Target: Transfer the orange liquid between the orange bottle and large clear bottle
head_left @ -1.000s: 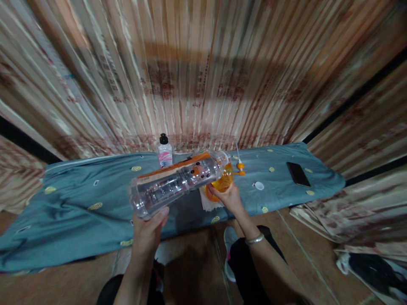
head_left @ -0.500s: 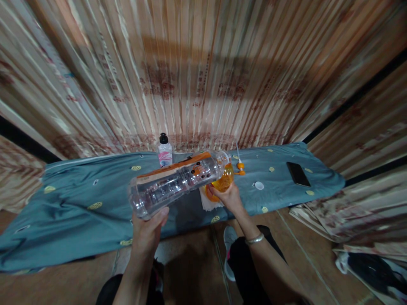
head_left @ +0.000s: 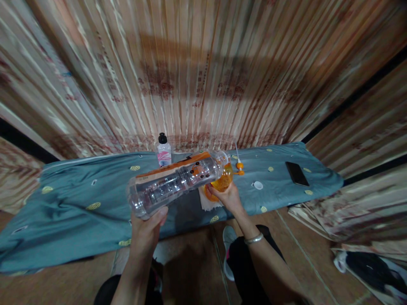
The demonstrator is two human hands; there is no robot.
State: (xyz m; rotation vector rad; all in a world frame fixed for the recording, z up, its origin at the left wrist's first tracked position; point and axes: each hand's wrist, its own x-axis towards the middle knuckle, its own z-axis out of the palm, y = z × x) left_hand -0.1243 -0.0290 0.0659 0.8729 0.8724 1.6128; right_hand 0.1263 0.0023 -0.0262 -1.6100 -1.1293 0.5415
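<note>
My left hand (head_left: 149, 226) is closed around the base end of a large clear plastic bottle (head_left: 174, 180) with an orange label. That bottle is tilted nearly flat, its mouth at the right over the top of a smaller bottle of orange liquid (head_left: 224, 180). My right hand (head_left: 227, 197) grips the orange-liquid bottle, which stands on a white cloth or tissue (head_left: 208, 205). Whether the two bottle mouths touch, I cannot tell. Behind them lies an orange pump head (head_left: 239, 167) with a clear tube pointing up.
A teal patterned cloth (head_left: 73, 212) covers the low bench. On it are a clear bottle with a black cap (head_left: 164, 152), a small white round cap (head_left: 258, 185) and a black phone (head_left: 296, 173). A patterned curtain (head_left: 190, 76) hangs behind. A dark bag (head_left: 375, 271) lies at the lower right.
Both hands keep the same hold and the bottles stay in the same tilt. The whole view has shifted only very slightly.
</note>
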